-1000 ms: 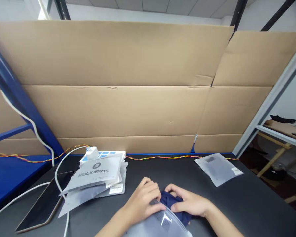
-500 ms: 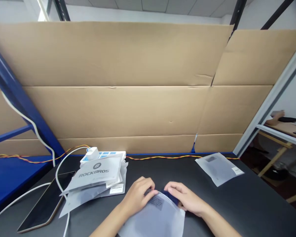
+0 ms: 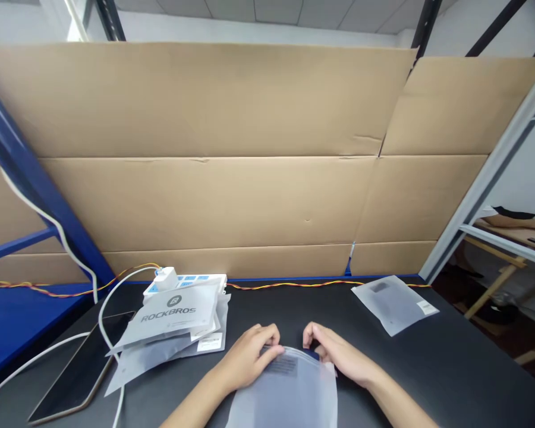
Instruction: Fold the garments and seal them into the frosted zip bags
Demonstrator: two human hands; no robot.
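Observation:
A frosted zip bag point(image 3: 294, 398) with a dark printed patch near its top lies on the desk in front of me. My left hand point(image 3: 252, 358) pinches the left end of its mouth between thumb and fingers. At the right end of the mouth is my right hand point(image 3: 339, 355), its fingers curled around a dark blue item point(image 3: 311, 353) that looks like fabric. Only a small bit of that item shows; the fingers and the bag cover the rest. The bag looks filled with something bluish.
To the left, a stack of frosted bags, the top one a ROCKBROS bag point(image 3: 173, 314), leans on a white power strip point(image 3: 209, 279). A tablet point(image 3: 82, 368) and a white cable point(image 3: 102, 321) lie beside it. Another frosted bag point(image 3: 395, 304) rests at the right. Cardboard point(image 3: 232, 202) walls the back.
My right hand has risen slightly, its fingers more curled, and less of the dark blue item shows. The bag has shifted a little to the right. My left hand keeps its pinch.

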